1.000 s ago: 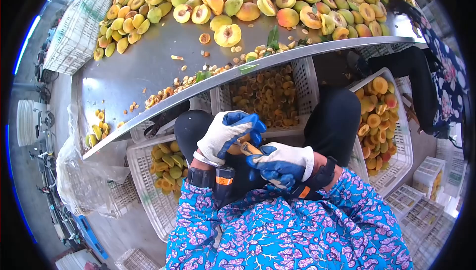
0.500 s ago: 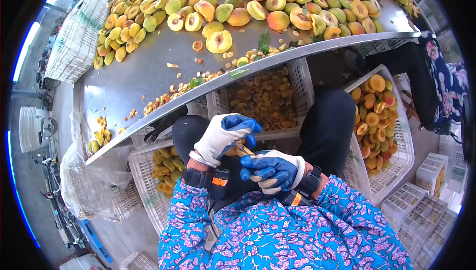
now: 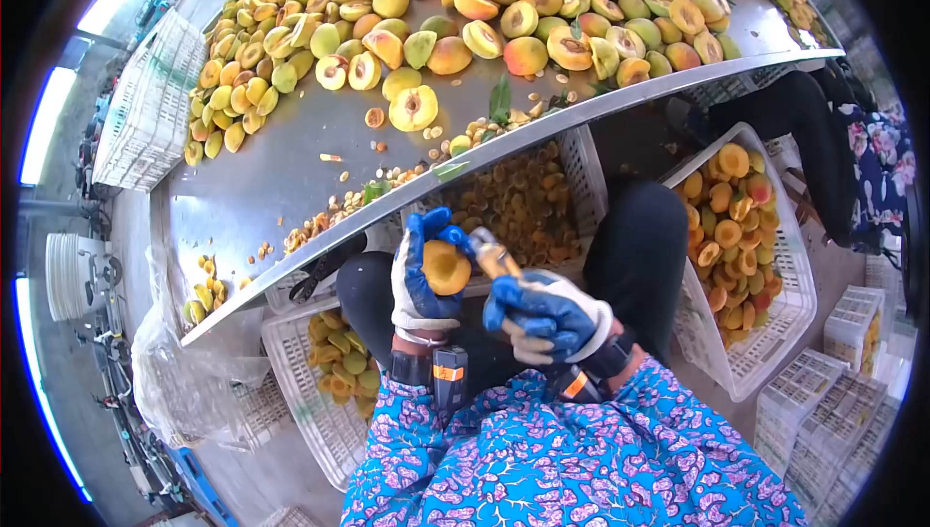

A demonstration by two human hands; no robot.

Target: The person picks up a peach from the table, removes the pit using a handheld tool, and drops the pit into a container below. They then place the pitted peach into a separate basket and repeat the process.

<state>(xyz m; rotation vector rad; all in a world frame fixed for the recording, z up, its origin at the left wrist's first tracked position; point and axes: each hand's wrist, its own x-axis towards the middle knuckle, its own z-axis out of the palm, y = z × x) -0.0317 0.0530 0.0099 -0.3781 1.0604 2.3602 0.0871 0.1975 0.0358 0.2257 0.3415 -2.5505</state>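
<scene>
My left hand (image 3: 417, 285), in a blue-and-white work glove, is closed round a yellow peach half (image 3: 446, 267) whose hollowed cut face shows. Gripped in my gloved right hand (image 3: 549, 322) is a short wooden-handled tool (image 3: 497, 258) with a metal tip. That tip is close to the fingers of my left hand, just right of the peach half. Both hands are above my lap, in front of the metal table (image 3: 252, 198). Halved peaches (image 3: 414, 108) lie heaped on the table, some with pits in them.
Loose pits and leaves lie along the table's raised edge (image 3: 504, 144). Crates of peach halves stand below the table (image 3: 593, 173), at my left (image 3: 302, 406) and at my right (image 3: 796, 280). A co-worker's leg (image 3: 790, 120) is at the right. Plastic film (image 3: 184, 372) hangs at the left.
My left hand has turned upright, bringing the hollowed peach half into view. My right hand and the tool have moved right, apart from it. The view has shifted slightly.
</scene>
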